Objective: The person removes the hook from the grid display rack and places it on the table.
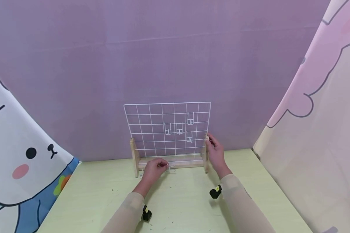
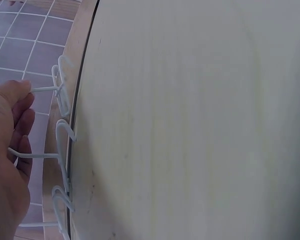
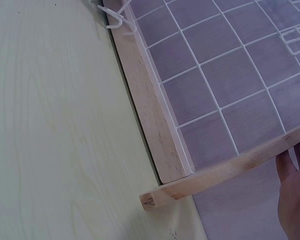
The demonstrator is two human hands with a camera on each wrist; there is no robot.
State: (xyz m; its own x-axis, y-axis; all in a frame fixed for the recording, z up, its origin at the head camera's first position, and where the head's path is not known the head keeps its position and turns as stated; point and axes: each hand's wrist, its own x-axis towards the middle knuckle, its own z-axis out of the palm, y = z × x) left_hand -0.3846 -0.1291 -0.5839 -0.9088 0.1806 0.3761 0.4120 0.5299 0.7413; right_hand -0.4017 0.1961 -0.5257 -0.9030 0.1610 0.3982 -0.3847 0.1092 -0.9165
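A white wire grid panel [image 1: 167, 103] stands upright in a wooden stand, with several white hooks [image 1: 179, 130] hanging on its right half. Down at the base rail, my left hand [image 1: 154, 170] pinches the stem of a white wire hook [image 2: 46, 89] between thumb and forefinger. More loose hooks [image 2: 63, 156] sit along the wooden base rail [image 2: 52, 135] beside and below that hand. My right hand [image 1: 216, 153] grips the right wooden post [image 1: 206, 159] near its top; in the right wrist view its fingers [image 3: 286, 167] reach behind the post.
The stand rests near the back edge of a pale wooden table [image 1: 178, 200]. Behind it hangs a purple cloth [image 1: 163, 64]. Printed cloths flank the table, a cartoon one [image 1: 32, 181] left and a pink and cream one [image 1: 318, 145] right. Black wrist cameras [image 1: 146, 214] are on both sleeves.
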